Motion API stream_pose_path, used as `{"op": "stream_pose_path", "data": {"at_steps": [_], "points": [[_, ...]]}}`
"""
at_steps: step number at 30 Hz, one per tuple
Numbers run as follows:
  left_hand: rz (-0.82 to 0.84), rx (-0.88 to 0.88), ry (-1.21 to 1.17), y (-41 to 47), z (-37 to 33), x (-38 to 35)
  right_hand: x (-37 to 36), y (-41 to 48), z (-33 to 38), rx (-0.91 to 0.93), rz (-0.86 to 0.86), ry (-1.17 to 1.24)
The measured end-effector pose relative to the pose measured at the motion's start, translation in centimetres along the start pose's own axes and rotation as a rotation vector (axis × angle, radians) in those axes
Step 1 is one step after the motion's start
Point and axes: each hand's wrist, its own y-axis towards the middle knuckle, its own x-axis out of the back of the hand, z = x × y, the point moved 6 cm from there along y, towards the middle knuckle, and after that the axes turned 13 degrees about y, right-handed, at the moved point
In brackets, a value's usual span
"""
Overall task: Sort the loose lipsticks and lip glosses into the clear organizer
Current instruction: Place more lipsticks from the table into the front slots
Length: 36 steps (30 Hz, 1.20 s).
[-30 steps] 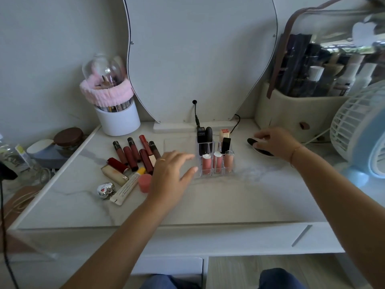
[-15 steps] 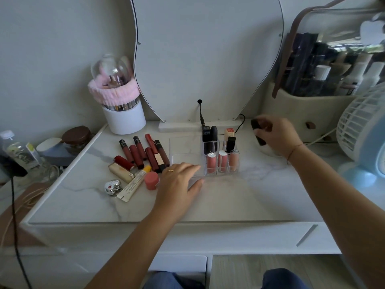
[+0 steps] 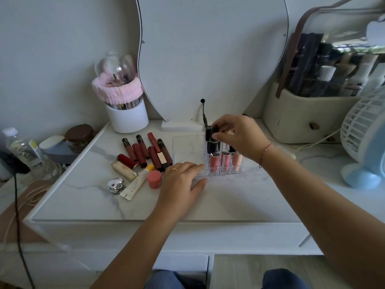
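Right hand (image 3: 239, 135): moved from table's right onto organizer (image 3: 188, 147), pinching black lipstick (image 3: 213, 133) | Left hand (image 3: 181, 180): unchanged, flat, empty, against organizer front.

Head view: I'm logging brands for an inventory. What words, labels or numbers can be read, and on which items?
None can be read.
White squeeze tube: a line of dark print, too small.
Water bottle: label blurred.
Dark lip gloss tubes: faint marks on caps, illegible.

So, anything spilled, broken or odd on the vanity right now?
Nothing spilled or broken that I can see. The loose lip products lie in a jumble left of the clear organizer, simply unsorted. The right hand holds a black lipstick over it.
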Motion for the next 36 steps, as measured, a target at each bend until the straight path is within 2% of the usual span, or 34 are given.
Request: {"op": "stream_pose_path", "data": {"at_steps": [16, 18, 20, 23, 26, 28, 31, 36], "points": [[0.007, 0.0, -0.001, 0.1, 0.0, -0.1, -1.3, 0.0, -1.0, 0.027, 0.023, -0.164], [0.002, 0.002, -0.003, 0.0, 0.0, -0.1, -0.3, -0.3, -0.8, 0.043, -0.015, -0.129], [-0.002, 0.003, -0.001, 0.0, 0.0, -0.1, 2.0, -1.0, -1.1, 0.046, -0.125, -0.09], [0.003, -0.001, 0.004, 0.0, 0.1, -0.2, 6.3, -3.0, -4.5, -0.067, -0.273, -0.197], [0.006, -0.009, 0.006, 0.1, 0.1, -0.3, 8.9, -5.9, -9.8, -0.366, -0.224, -0.327], [0.004, -0.008, 0.004, 0.1, 0.1, -0.3, 9.4, -7.7, -12.1, -0.459, -0.203, -0.341], [0.004, -0.008, 0.011, 0.1, 0.1, -0.2, 9.2, -9.1, -13.2, -0.474, -0.206, -0.293], [0.01, -0.003, 0.014, 0.0, 0.0, 0.0, 9.3, -9.7, -12.9, -0.375, -0.314, -0.249]]}}
